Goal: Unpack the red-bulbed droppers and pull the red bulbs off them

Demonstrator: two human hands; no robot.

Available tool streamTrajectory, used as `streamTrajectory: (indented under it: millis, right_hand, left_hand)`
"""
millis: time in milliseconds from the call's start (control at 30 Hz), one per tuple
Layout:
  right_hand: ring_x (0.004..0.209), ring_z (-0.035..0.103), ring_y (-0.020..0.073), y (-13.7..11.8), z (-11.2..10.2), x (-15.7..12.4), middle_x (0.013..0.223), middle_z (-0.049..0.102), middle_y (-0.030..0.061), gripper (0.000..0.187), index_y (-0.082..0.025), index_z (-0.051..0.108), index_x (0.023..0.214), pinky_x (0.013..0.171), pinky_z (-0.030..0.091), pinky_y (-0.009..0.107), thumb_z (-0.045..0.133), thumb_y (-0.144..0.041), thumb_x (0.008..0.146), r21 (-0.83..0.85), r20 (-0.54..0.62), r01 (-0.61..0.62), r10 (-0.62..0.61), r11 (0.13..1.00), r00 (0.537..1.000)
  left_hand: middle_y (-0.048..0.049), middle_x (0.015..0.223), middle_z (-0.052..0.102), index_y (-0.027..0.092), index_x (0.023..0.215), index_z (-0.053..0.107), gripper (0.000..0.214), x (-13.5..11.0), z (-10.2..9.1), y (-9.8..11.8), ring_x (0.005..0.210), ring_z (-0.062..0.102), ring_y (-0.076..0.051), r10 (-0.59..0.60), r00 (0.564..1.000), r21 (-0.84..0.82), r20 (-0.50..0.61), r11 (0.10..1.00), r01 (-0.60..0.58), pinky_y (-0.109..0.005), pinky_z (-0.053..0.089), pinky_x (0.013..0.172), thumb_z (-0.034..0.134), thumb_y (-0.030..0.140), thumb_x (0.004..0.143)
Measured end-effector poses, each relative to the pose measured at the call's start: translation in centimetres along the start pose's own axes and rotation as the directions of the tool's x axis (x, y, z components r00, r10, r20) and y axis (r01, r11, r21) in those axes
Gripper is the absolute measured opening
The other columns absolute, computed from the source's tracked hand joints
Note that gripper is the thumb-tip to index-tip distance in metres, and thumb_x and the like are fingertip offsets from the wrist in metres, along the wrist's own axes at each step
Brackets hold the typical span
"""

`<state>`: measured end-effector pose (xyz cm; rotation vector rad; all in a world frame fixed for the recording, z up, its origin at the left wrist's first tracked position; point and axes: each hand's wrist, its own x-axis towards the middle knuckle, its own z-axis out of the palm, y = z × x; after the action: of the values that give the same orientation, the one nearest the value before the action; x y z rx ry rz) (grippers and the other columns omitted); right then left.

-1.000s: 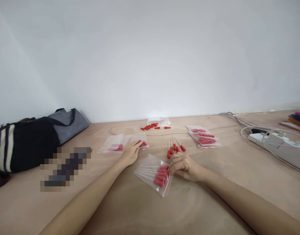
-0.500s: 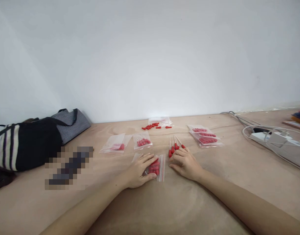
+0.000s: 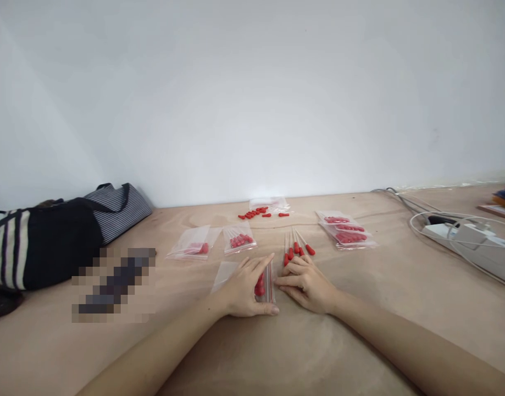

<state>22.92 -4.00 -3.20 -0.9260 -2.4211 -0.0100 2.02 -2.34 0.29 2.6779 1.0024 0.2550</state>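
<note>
My left hand (image 3: 248, 289) lies over a clear zip bag (image 3: 270, 294) with red-bulbed droppers (image 3: 259, 286) inside. Its thumb and fingers are spread apart along the bag's two sides, and the palm hides part of the bag. At the bag's right, zip-strip edge is my right hand (image 3: 304, 283), fingers bent and drawn together, fingertips touching that edge. Just beyond its knuckles several loose droppers (image 3: 296, 248) with thin clear tubes lie fanned on the table, bulbs toward me.
Two bags of droppers (image 3: 241, 240) (image 3: 198, 248) lie beyond my left hand. Further right is a pile of filled bags (image 3: 347, 236). Loose red bulbs (image 3: 254, 212) and clear tubes lie near the wall. A cloth bag (image 3: 71, 236) is left; a power strip (image 3: 475, 242) with cables is right.
My right hand has shifted left from the loose droppers to the bag's edge. My left hand's fingers and thumb have opened wider and moved toward the bag's zip side.
</note>
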Motion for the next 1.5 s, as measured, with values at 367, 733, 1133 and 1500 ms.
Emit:
streamTrajectory:
  millis: [367,733,1133,1500]
  right_hand:
    - [0.076,0.047,0.0133,0.0,0.2,0.0,0.075,0.059,0.0010,0.020,-0.028,0.064,0.095,0.073,0.031,0.032,0.048,-0.023,0.085,0.018,-0.062,0.042,-0.041,0.999,0.997]
    - [0.074,0.049,0.0137,0.4,0.6,-0.2,0.066,0.060,0.0003,0.015,-0.022,0.065,0.077,0.073,0.030,0.032,0.051,-0.019,0.080,0.056,-0.199,0.072,-0.060,0.996,0.978]
    - [0.066,0.044,0.0125,0.2,0.8,0.2,0.063,0.055,-0.0004,0.019,-0.026,0.064,0.092,0.070,0.030,0.031,0.050,-0.020,0.082,-0.045,-0.239,0.135,-0.142,0.990,0.960]
    - [0.068,0.044,0.0109,-0.7,1.2,1.5,0.072,0.059,-0.0019,0.014,-0.025,0.061,0.081,0.070,0.028,0.032,0.049,-0.018,0.082,-0.209,-0.286,0.308,-0.359,0.928,0.888]
  left_hand:
    - [-0.0150,0.137,0.033,0.019,0.134,0.031,0.078,-0.2,0.2,-0.4,0.125,0.030,-0.032,0.034,0.997,0.014,-0.068,0.999,-0.034,-0.050,0.027,0.100,0.058,0.056,0.070]
    - [-0.0051,0.116,0.055,0.023,0.084,0.066,0.024,3.0,-2.8,-0.9,0.112,0.046,-0.022,0.374,0.919,0.256,0.123,0.883,-0.393,-0.038,0.036,0.095,0.052,0.005,0.075]
    - [-0.0045,0.079,0.057,0.017,0.070,0.061,0.031,1.3,-0.5,-2.0,0.070,0.053,-0.011,0.423,0.874,0.166,-0.240,0.905,-0.393,-0.022,0.043,0.066,0.035,0.010,0.085]
    - [-0.0057,0.076,0.059,0.016,0.072,0.062,0.035,0.7,0.8,-2.0,0.071,0.054,-0.012,0.390,0.857,0.065,-0.337,0.917,-0.392,-0.023,0.044,0.067,0.034,0.023,0.091]
